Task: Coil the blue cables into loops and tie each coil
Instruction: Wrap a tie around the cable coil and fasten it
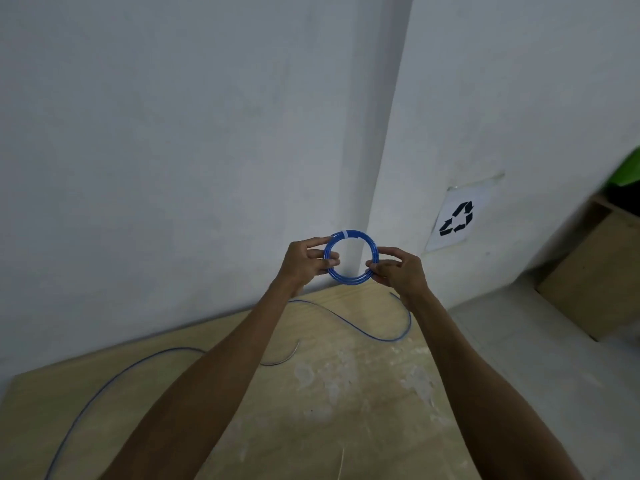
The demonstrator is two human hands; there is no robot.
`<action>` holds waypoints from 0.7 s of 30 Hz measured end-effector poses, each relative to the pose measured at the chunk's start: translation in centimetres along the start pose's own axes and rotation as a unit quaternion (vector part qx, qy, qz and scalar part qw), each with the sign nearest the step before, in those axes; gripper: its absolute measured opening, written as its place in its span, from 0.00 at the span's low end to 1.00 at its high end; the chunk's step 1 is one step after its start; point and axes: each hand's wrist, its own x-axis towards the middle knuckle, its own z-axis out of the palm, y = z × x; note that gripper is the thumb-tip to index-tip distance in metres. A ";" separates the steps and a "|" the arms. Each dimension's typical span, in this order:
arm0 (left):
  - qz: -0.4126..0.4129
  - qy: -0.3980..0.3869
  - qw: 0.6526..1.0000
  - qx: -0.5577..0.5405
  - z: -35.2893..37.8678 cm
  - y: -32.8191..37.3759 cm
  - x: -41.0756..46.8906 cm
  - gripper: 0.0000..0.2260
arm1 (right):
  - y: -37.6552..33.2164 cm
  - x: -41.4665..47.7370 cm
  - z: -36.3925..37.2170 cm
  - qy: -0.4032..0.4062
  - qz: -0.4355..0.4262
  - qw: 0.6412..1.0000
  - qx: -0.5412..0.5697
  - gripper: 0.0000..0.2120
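Note:
A small round coil of blue cable (360, 235) is held up in front of the wall corner, above the far end of the table. A white tie (344, 234) wraps its top. My left hand (304, 263) pinches the coil's left side and my right hand (398, 270) pinches its lower right side. A loose blue cable (363, 332) snakes across the wooden table (329, 393) below, running from the right near my right wrist to the lower left edge.
A short dark curved wire piece (285, 358) lies mid-table, and a thin pale strip (342, 462) near the front. A recycling sign (457, 220) hangs on the right wall. A wooden box (595, 271) stands on the floor at right, something green (627, 168) above it.

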 end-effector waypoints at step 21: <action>-0.151 -0.042 0.955 0.251 9.3 -22.0 18.2 0.15 | 22.2 18.6 -5.8 0.064 0.215 0.964 -0.145 0.16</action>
